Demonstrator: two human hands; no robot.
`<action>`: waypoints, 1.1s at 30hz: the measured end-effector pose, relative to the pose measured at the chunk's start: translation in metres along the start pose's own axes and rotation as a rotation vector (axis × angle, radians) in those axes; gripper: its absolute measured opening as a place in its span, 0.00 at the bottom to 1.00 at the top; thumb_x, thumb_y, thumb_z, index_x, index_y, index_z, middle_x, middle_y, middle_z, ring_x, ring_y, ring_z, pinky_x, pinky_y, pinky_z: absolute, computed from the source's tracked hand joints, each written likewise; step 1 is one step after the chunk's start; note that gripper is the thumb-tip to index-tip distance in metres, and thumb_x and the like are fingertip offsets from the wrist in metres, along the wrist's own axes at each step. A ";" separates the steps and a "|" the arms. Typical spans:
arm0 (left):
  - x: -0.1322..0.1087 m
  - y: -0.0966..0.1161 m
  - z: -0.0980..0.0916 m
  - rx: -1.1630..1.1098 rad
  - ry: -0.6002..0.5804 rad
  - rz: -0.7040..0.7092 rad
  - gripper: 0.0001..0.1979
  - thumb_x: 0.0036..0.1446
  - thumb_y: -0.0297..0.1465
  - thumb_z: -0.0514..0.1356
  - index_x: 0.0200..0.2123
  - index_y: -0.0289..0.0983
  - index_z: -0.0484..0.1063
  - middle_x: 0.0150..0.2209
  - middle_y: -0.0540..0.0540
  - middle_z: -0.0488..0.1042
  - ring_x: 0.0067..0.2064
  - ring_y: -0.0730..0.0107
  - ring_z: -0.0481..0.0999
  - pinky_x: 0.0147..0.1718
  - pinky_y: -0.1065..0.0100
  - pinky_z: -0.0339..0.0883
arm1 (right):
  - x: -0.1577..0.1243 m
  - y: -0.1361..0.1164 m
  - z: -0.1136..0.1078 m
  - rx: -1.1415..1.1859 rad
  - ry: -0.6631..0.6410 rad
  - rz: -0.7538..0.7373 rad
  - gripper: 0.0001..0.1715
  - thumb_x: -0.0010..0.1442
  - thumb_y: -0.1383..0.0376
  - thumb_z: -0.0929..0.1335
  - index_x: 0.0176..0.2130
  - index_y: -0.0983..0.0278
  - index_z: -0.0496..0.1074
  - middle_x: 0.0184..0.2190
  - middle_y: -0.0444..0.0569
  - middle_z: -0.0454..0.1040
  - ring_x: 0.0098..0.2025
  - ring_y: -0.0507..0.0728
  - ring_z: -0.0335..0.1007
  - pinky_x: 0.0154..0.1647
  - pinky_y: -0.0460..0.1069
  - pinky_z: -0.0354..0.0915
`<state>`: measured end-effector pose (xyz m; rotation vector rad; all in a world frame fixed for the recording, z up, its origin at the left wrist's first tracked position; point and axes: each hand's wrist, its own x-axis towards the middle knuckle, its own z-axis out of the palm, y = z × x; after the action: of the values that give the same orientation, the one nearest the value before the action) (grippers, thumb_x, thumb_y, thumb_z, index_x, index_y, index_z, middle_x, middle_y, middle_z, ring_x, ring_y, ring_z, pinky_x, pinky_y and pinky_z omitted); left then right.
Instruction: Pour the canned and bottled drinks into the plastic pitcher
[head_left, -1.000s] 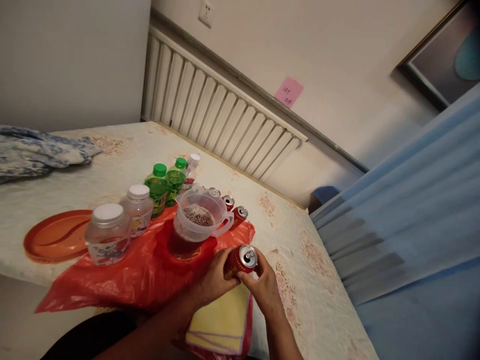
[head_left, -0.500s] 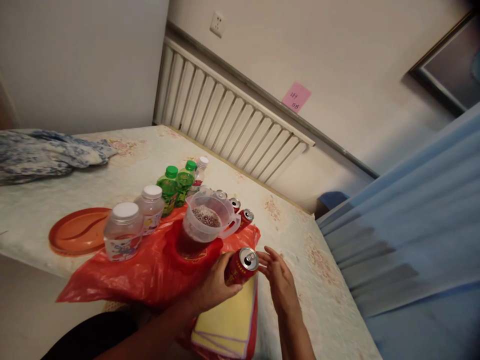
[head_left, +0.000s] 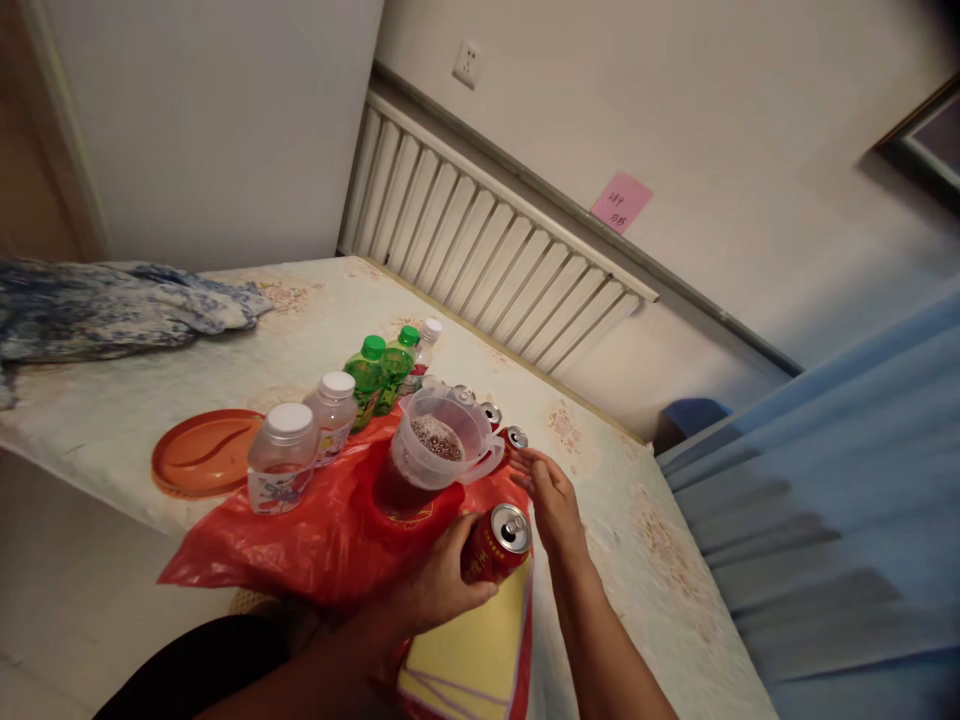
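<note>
Up against L hand's (head_left: 454,575) palm, head cam: 1 red can (head_left: 491,555), top opened, L fingers curled round its side. R hand (head_left: 555,505) half-open, nothing visibly held, by the standing cans (head_left: 516,440); can't tell if touching. Step in hand looks like handling the opened can; next move prob. calls for a firm L grip & R hand clear of the jug (head_left: 420,465). Counts: 1 jug w/ dark foamy liquid, beyond L hand; standing cans approx. 3, partly hidden; 2 green-capped bottles (head_left: 364,380), 1 white-capped bottle (head_left: 425,352), 2 white-lidded jars (head_left: 281,470), all L of R hand.
</note>
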<state>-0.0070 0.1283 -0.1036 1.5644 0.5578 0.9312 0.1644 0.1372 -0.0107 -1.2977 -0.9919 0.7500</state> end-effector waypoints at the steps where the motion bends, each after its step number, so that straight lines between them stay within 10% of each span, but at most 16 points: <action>1: -0.001 0.001 -0.001 0.007 0.005 -0.004 0.38 0.41 0.24 0.66 0.58 0.42 0.61 0.56 0.43 0.70 0.58 0.51 0.69 0.59 0.53 0.62 | 0.006 0.001 0.004 0.006 -0.019 -0.013 0.26 0.54 0.45 0.71 0.44 0.61 0.75 0.45 0.54 0.78 0.47 0.61 0.74 0.48 0.56 0.69; 13: -0.008 0.005 -0.011 0.087 -0.026 -0.019 0.39 0.41 0.26 0.66 0.59 0.44 0.60 0.57 0.44 0.69 0.58 0.52 0.69 0.59 0.55 0.62 | 0.036 0.008 0.049 0.120 -0.463 0.136 0.27 0.58 0.45 0.66 0.19 0.60 0.68 0.17 0.42 0.64 0.23 0.53 0.59 0.32 0.49 0.60; 33: -0.012 0.013 -0.018 0.112 -0.075 -0.039 0.41 0.39 0.27 0.67 0.59 0.42 0.59 0.57 0.43 0.69 0.58 0.53 0.68 0.59 0.57 0.61 | 0.033 -0.033 0.054 0.263 -0.222 0.083 0.21 0.51 0.57 0.71 0.16 0.62 0.60 0.12 0.36 0.52 0.16 0.47 0.42 0.18 0.45 0.49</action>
<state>-0.0301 0.1267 -0.0943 1.6755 0.5939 0.8204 0.1263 0.1846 0.0267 -1.0469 -0.9816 1.0688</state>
